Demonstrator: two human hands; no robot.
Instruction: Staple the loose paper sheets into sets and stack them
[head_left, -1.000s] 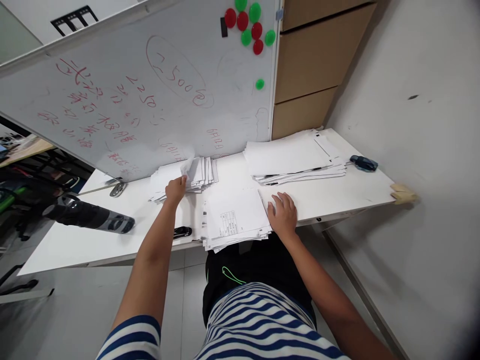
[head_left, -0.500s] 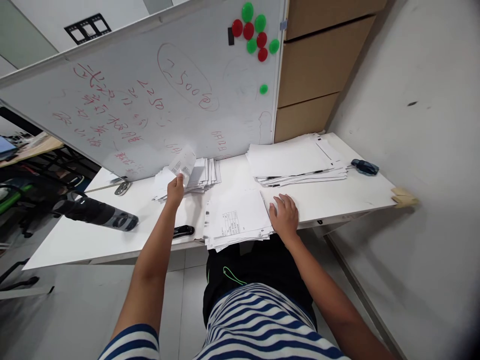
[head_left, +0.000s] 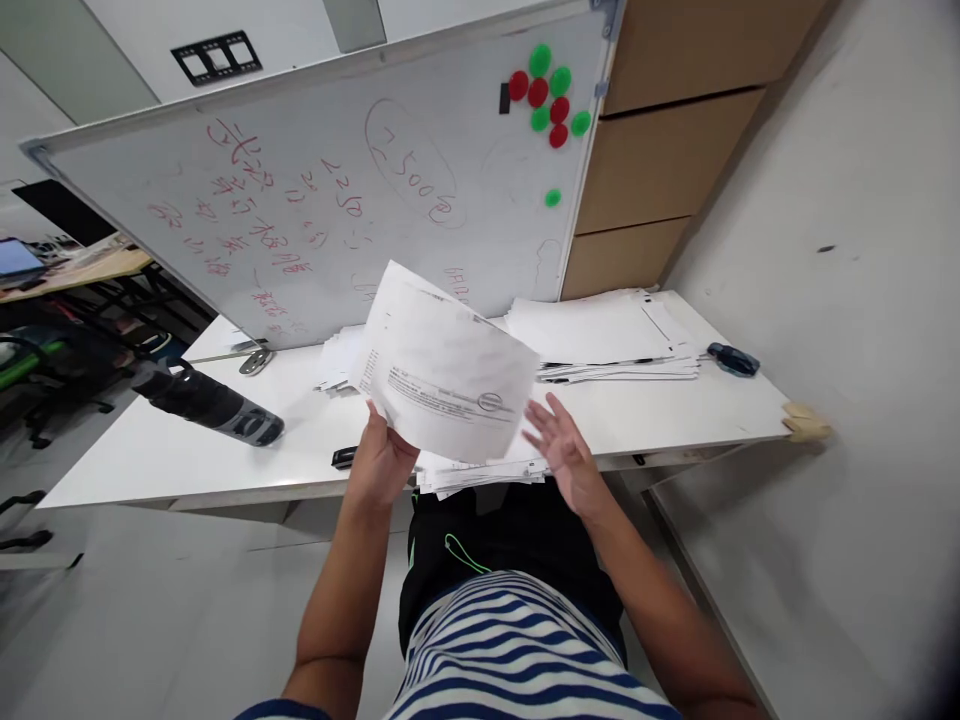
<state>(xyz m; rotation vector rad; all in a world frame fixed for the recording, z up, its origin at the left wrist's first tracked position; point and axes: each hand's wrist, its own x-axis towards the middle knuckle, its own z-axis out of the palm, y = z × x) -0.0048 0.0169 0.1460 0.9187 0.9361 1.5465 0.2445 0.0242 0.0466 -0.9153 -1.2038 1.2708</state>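
Note:
My left hand (head_left: 382,458) grips the lower left corner of a printed sheet of paper (head_left: 450,370), held tilted above the desk; whether it is one sheet or more I cannot tell. A round stamp mark shows on its print. At the sheet's right edge, my right hand (head_left: 566,455) has its fingers spread, holding nothing. Beneath the sheet, mostly hidden, lies a paper stack (head_left: 480,476) at the desk's front edge. A second pile of papers (head_left: 341,358) sits behind, partly covered by the sheet. The larger paper stack (head_left: 592,330) rests at the back right.
A black stapler (head_left: 344,458) lies left of my left hand. On the white desk (head_left: 187,450), a dark bottle (head_left: 217,405) lies at the left and a dark blue object (head_left: 733,359) at the right. Behind stand a whiteboard (head_left: 300,130) and cardboard boxes (head_left: 660,160).
My left hand has come back from the rear pile toward me, bringing the sheet over the front stack. My right hand has lifted off the front stack with fingers spread.

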